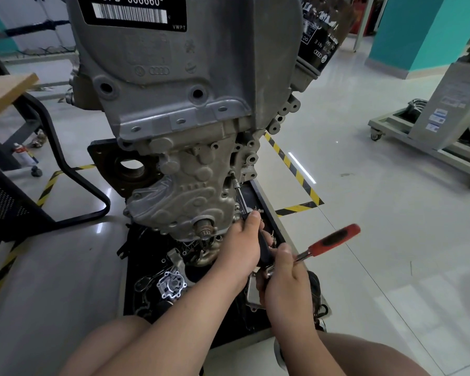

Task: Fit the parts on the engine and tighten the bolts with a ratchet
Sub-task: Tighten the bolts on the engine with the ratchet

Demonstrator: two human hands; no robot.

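my left hand (242, 248) wrapped round black extension (240, 198) | my right hand (282, 270) gripping ratchet (334, 240) head, red handle out right | socket on bolt (231, 173), engine (190, 169) right side, above tray (258, 194) | risk, I judge: long extension tilts, socket slips, rounds bolt

A black tray (253, 194) sits on the glossy floor (391, 240) beneath your grip. On it lie a silver pump housing (171, 287), lower left of your grip, and a grey plate (253, 297) just below.
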